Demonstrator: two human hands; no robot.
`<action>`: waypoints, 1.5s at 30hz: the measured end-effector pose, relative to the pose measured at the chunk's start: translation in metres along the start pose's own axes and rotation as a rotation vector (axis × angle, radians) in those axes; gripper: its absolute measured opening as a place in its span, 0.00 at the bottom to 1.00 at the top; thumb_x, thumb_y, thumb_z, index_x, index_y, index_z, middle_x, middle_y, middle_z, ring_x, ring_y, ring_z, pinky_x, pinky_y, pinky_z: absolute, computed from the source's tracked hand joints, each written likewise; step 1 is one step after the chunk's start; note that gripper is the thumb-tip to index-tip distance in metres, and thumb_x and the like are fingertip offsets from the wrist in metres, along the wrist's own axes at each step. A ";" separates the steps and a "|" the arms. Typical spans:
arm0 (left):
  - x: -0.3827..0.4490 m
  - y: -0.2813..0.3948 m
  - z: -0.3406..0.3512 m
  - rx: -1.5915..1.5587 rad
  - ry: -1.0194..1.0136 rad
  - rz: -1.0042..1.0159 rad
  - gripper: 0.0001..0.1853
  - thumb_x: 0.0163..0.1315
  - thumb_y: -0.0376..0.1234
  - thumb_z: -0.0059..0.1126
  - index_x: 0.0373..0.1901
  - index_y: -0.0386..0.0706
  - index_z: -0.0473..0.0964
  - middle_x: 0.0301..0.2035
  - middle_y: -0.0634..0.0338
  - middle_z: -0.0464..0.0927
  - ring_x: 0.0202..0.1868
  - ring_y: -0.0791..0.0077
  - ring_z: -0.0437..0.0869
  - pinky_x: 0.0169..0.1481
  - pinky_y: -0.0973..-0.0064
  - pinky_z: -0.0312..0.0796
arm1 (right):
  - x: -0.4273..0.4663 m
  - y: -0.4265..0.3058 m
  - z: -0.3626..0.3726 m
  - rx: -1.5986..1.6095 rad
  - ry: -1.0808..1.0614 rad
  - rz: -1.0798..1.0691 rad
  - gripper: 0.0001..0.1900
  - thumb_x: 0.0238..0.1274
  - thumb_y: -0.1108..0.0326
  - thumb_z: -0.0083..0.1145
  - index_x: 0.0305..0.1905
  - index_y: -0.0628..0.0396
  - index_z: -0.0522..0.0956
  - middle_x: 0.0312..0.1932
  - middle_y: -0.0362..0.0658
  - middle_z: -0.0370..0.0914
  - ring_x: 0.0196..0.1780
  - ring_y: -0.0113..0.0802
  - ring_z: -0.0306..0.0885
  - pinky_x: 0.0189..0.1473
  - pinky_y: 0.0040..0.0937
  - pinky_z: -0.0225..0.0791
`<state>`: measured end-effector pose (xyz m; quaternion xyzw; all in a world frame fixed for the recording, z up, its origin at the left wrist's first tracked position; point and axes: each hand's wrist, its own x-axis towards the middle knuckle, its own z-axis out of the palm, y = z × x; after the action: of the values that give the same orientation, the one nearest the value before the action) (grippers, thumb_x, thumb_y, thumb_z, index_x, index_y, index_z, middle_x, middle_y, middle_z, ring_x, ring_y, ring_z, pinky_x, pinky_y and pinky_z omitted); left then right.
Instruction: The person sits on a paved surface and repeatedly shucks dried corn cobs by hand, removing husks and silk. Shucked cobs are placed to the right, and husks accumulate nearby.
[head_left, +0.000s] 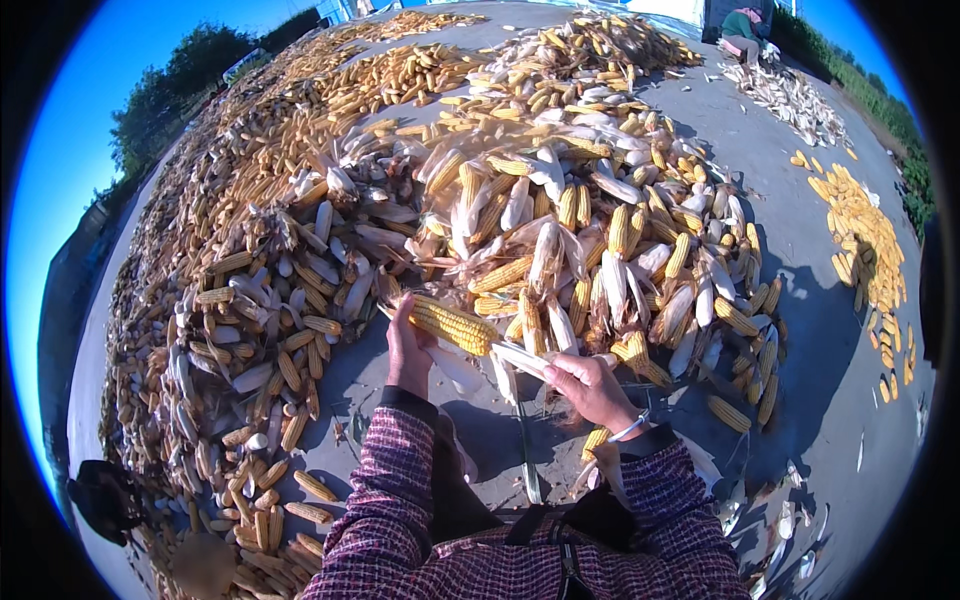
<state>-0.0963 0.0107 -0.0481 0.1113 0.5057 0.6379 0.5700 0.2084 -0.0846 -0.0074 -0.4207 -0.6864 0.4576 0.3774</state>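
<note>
My left hand (409, 352) grips a yellow corn ear (454, 324) near its left end. The ear's kernels are bare, and some pale husk hangs below it. In my right hand (592, 386) is a strip of whitish husk (523, 360), pinched between thumb and fingers just right of the ear's tip. Whether this strip is still joined to the ear cannot be told. A large heap of corn ears (555, 247), many partly wrapped in dry husk, lies right in front of both hands. Beneath my right wrist, another ear (596, 441) rests by my legs.
More corn ears (255, 360) spread along the left side and far back. A separate pile of bare yellow ears (862, 225) lies at right on the concrete ground (814, 330). Beyond it a person (742, 34) sits beside loose husks (795, 101). Husk scraps (786, 517) lie at lower right.
</note>
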 end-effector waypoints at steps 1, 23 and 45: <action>0.002 0.001 0.000 0.004 0.020 -0.035 0.14 0.63 0.48 0.62 0.37 0.50 0.74 0.24 0.66 0.74 0.20 0.78 0.68 0.23 0.79 0.58 | -0.002 0.004 0.001 -0.035 0.009 -0.057 0.16 0.74 0.60 0.53 0.37 0.63 0.78 0.20 0.41 0.70 0.25 0.25 0.67 0.29 0.30 0.62; -0.373 0.248 -0.452 1.838 1.510 -0.179 0.30 0.55 0.49 0.66 0.52 0.37 0.77 0.48 0.42 0.81 0.52 0.48 0.83 0.57 0.57 0.75 | 0.005 0.054 -0.033 0.061 0.246 0.011 0.15 0.78 0.59 0.48 0.33 0.54 0.71 0.25 0.28 0.56 0.27 0.15 0.52 0.26 0.20 0.46; -0.252 0.098 -0.259 -0.294 -0.170 0.265 0.26 0.66 0.40 0.53 0.61 0.35 0.71 0.41 0.61 0.74 0.32 0.78 0.72 0.42 0.75 0.69 | 0.004 0.094 -0.123 0.893 0.694 0.089 0.13 0.71 0.61 0.55 0.53 0.55 0.79 0.39 0.35 0.80 0.39 0.22 0.76 0.43 0.24 0.71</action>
<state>-0.2605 -0.3196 0.0173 0.1459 0.3382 0.7625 0.5319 0.3394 -0.0216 -0.0596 -0.3746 -0.2437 0.5538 0.7025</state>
